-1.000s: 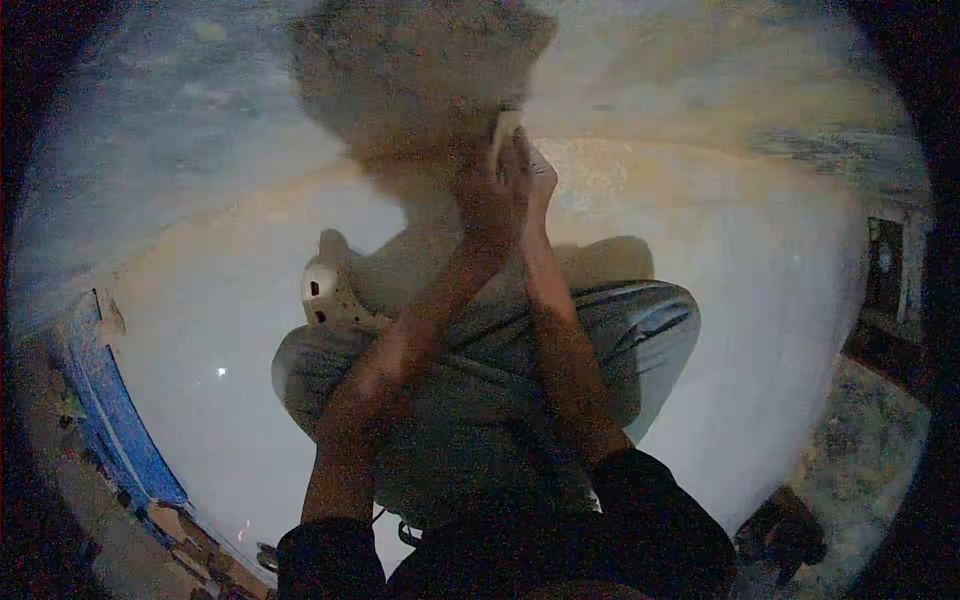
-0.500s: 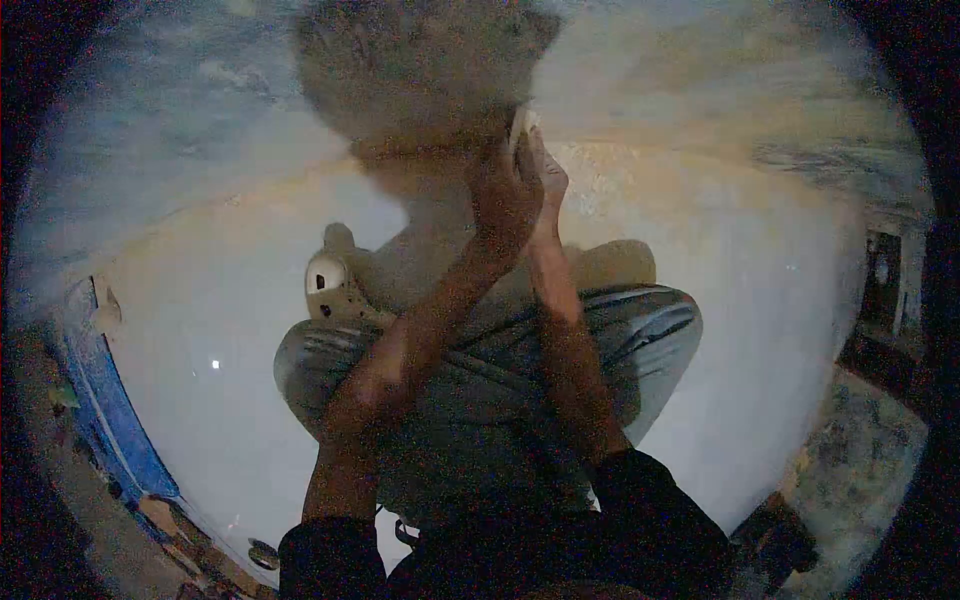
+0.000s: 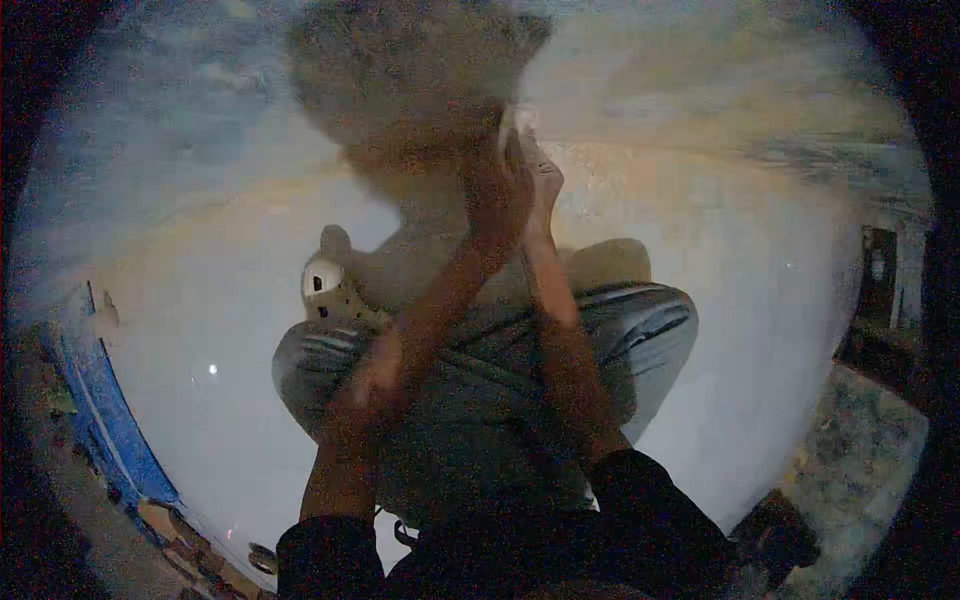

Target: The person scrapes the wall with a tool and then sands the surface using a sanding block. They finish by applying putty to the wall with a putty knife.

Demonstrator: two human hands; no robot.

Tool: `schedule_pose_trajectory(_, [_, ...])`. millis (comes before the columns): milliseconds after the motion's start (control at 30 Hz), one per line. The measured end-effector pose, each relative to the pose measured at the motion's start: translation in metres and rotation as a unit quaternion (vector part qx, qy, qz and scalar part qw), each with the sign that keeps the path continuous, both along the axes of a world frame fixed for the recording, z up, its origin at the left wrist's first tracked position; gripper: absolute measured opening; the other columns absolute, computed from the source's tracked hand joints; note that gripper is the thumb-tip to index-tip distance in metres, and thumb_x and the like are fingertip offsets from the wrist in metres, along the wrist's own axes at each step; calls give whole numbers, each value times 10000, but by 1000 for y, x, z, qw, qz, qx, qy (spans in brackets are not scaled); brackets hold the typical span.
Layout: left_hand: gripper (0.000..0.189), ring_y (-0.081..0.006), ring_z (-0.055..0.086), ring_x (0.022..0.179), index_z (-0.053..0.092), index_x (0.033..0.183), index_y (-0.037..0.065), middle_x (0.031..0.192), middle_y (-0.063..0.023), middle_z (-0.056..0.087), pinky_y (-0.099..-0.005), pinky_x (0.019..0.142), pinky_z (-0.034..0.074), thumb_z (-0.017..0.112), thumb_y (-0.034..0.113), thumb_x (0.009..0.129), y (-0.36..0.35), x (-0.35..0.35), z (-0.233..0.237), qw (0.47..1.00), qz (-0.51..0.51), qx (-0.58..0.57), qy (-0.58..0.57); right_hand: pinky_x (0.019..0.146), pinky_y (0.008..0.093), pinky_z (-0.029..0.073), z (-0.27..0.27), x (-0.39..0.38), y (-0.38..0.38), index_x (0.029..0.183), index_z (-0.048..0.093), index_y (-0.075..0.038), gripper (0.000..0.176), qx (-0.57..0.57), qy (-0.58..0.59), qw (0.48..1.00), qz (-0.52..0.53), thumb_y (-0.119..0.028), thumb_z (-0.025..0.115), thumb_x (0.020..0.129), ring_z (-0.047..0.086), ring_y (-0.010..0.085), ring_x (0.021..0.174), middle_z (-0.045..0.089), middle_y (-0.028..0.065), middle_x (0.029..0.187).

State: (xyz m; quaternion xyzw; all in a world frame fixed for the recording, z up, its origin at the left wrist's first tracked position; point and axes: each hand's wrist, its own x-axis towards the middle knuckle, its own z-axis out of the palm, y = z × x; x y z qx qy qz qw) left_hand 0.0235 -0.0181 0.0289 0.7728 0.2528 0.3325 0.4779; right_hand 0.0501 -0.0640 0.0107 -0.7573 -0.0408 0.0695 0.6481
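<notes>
**The pale piece moved a little, and my two hands moved with it**

The pale piece [image 3: 523,121] was at the far end of my reach, at the tips of my fingers, and its bright end pointed away from me. Compared with half a second earlier, it had shifted slightly toward my left, and both hands had gone with it. I judged this only a small adjustment inside the same work, because the manner of holding looked nearly unchanged.

Relative to the grip, the piece stood just beyond the hands, and its lower part was hidden there. My left hand [image 3: 497,188] covered a part of my right hand [image 3: 547,178], which was close beside it. The two hands were pressed together, and the piece seemed to be held between them. The view was dark and blurred, so I could not tell which fingers pinched it.

Beyond the hands fell a broad dark shadow [image 3: 420,80]. Nearer to me were my crossed legs in grey trousers [image 3: 652,325] on the whitish floor [image 3: 750,300], and a pale shoe [image 3: 340,296] with holes showed past my left knee. Farther out on the left lay a blue thing [image 3: 125,425].
</notes>
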Motion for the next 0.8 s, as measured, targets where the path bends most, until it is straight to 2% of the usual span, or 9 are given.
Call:
schedule_pose_trajectory(133, [444,-409,615,968,507,1323,12,1119,-245,616,-475,827,499,535,268,961,-5,22,-76,994,-26,63,88,558,264,388,-19,8,2,749,663,-24,402,135,73,985,-81,-362,611,962,460,90,622,581,1,684])
schedule_pose_trajectory(200, [446,-405,614,963,514,1317,17,1138,-237,607,-481,816,500,543,281,959,-9,20,-78,984,-53,37,164,543,263,372,-26,9,-1,717,645,-35,410,160,71,978,-111,-365,618,958,441,87,599,564,-5,662])
schedule_pose_trajectory(300, [432,-414,611,947,556,1259,15,1098,-236,617,-495,815,492,569,316,950,-11,-7,-36,977,35,200,59,540,256,375,-13,-4,-3,747,643,-28,413,113,108,987,-41,-387,625,951,462,69,611,578,-18,685])
schedule_pose_trajectory(400, [414,-396,618,937,572,1221,11,1081,-232,621,-486,808,497,583,322,948,-7,-15,-29,957,76,245,133,534,252,372,4,-15,13,754,637,-34,417,112,-19,993,-35,-404,626,947,469,62,618,579,-29,696])
schedule_pose_trajectory(500, [351,-367,626,935,598,1203,66,1103,-205,619,-470,783,511,608,290,932,-2,-13,-2,968,24,53,243,536,258,379,36,-18,12,767,640,-36,399,154,77,985,-2,-386,618,956,466,67,623,565,-30,683])
schedule_pose_trajectory(600, [349,-372,622,940,598,1204,62,1101,-196,621,-484,791,507,602,291,940,-4,-15,-28,997,61,13,45,538,262,384,3,-9,11,793,641,-26,363,228,126,965,-18,-342,608,969,461,65,636,556,-40,695])
schedule_pose_trajectory(633, [362,-385,621,935,595,1208,55,1048,-205,633,-489,796,504,609,287,932,-2,-18,-37,963,43,235,121,540,260,386,-4,-8,9,797,637,-28,349,183,81,980,-11,-326,603,974,458,63,645,555,-46,701])
schedule_pose_trajectory(700, [374,-399,620,930,591,1213,48,995,-214,646,-494,801,501,616,282,923,-1,-19,-41,876,24,443,189,541,257,387,-19,-6,6,801,634,-29,335,137,33,990,-5,-311,598,979,456,61,654,553,-52,707])
schedule_pose_trajectory(800, [388,-405,613,964,567,1247,37,1023,-230,643,-488,818,502,604,226,910,0,-12,-27,921,32,350,167,540,250,382,-30,-2,8,790,624,-28,345,205,79,976,3,-314,596,980,450,58,659,547,-66,715])
